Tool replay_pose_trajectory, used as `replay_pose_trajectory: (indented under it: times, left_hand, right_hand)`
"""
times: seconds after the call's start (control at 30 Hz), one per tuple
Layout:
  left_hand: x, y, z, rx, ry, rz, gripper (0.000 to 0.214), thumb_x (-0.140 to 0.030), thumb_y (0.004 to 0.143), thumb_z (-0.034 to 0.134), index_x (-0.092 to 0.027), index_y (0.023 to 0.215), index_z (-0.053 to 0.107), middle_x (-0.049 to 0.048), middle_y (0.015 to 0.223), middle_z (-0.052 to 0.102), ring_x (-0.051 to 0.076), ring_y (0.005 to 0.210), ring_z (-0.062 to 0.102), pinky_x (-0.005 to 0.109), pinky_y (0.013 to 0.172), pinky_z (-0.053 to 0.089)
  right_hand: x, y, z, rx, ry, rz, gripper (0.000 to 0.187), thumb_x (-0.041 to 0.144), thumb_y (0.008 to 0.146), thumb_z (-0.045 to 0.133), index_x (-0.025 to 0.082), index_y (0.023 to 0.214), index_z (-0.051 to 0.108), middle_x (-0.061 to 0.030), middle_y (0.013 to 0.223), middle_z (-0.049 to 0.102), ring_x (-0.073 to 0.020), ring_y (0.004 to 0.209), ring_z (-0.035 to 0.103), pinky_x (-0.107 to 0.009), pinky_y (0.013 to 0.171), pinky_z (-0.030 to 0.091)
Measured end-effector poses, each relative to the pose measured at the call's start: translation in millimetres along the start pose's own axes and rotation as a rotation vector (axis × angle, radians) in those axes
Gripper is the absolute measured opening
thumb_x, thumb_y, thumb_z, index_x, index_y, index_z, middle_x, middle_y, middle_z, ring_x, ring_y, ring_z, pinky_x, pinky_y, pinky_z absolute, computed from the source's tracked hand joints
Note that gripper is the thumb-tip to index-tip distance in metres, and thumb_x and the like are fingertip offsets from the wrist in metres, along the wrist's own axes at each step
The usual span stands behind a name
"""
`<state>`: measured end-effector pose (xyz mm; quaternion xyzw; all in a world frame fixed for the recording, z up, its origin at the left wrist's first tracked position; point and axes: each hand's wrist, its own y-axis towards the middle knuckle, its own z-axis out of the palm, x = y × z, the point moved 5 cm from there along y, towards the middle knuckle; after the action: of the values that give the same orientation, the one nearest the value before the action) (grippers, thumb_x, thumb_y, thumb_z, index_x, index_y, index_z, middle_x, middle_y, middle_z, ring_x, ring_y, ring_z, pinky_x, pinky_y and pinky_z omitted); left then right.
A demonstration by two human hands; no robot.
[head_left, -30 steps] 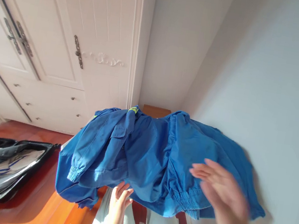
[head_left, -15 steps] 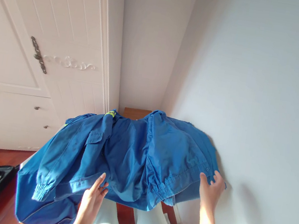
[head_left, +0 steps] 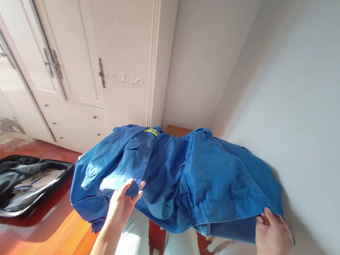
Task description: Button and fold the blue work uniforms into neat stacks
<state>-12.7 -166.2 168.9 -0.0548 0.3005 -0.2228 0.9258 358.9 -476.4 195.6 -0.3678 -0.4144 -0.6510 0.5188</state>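
Observation:
A blue work jacket (head_left: pixel 187 178) lies spread and rumpled in front of me, over my lap and against the wall on the right. It has an elastic cuff at the left and a yellow-green patch near the collar. My left hand (head_left: pixel 122 204) pinches the jacket's near hem at the left-centre, thumb on top. My right hand (head_left: pixel 272 237) grips the jacket's right edge near the wall, fingers closed on the cloth.
White wardrobe doors with metal handles (head_left: pixel 101 72) stand at the left. An open black suitcase (head_left: pixel 7 183) lies on the red wooden floor at the lower left. A pale wall (head_left: pixel 307 102) runs close along the right. My light trouser legs (head_left: pixel 136 248) show below the jacket.
My right hand came down from hovering over the jacket and took hold of its right edge. My left hand rose and took the near hem. The view swung left, then back.

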Motion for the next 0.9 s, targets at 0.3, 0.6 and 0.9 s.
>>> replay_pose_trajectory:
  times: [0.3, 0.6, 0.9]
  left_hand:
    - [59.0, -11.8, 27.6, 0.063, 0.121, -0.141, 0.027, -0.024, 0.076, 0.075, -0.007, 0.097, 0.072, 0.0176, 0.106, 0.073, 0.029, 0.095, 0.072, 0.038, 0.087, 0.056]
    - [86.6, -22.7, 8.2, 0.099, 0.136, -0.189, 0.031, -0.039, 0.078, 0.073, -0.01, 0.089, 0.069, 0.0189, 0.096, 0.075, 0.031, 0.099, 0.071, 0.043, 0.093, 0.053]
    - [86.8, -13.4, 5.2, 0.065, 0.307, -0.046, 0.045, -0.047, 0.06, 0.084, -0.008, 0.078, 0.07, 0.0192, 0.092, 0.074, 0.031, 0.09, 0.072, 0.031, 0.07, 0.053]
  right_hand:
    - [16.4, -173.2, 188.9, 0.836, -0.219, -0.027, 0.036, 0.042, 0.072, 0.07, 0.014, 0.093, 0.072, -0.001, 0.06, 0.063, -0.0143, 0.056, 0.055, -0.025, 0.054, 0.046]
    - [-52.2, -239.9, 157.9, 0.965, -0.071, 0.352, 0.032, 0.039, 0.076, 0.069, 0.016, 0.098, 0.071, 0.003, 0.061, 0.056, -0.0104, 0.055, 0.044, -0.022, 0.054, 0.038]
    - [-52.3, -241.3, 149.7, 0.819, -0.108, 0.375, 0.035, 0.045, 0.07, 0.072, 0.017, 0.09, 0.072, 0.0033, 0.059, 0.054, -0.0102, 0.052, 0.043, -0.022, 0.052, 0.037]
